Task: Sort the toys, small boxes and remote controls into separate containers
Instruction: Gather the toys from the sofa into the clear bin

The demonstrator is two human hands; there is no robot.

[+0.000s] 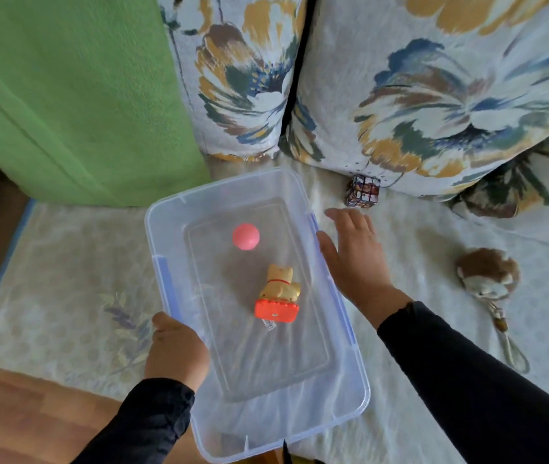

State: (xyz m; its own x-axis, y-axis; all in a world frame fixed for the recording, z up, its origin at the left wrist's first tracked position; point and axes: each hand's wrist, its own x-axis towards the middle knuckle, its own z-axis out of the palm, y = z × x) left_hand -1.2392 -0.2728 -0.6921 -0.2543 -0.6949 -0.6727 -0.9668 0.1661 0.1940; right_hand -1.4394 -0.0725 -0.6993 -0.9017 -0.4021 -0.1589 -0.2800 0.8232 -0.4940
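Observation:
A clear plastic container (340,393) with blue clips lies on the sofa seat in the head view. Inside it are a pink ball (246,236) and a yellow cat figure on an orange base (279,293). My left hand (176,349) grips the container's left rim, fingers hidden under the edge. My right hand (355,259) hovers just right of the container, fingers straight and spread, holding nothing. A patterned puzzle cube (362,191) sits beyond my right fingertips against a cushion. A brown and white plush toy with a cord loop (487,274) lies to the right.
Floral cushions (433,88) line the back of the sofa. A green cloth (65,95) covers the left armrest. The seat has a pale patterned cover (65,279). A wooden floor (32,413) shows at lower left.

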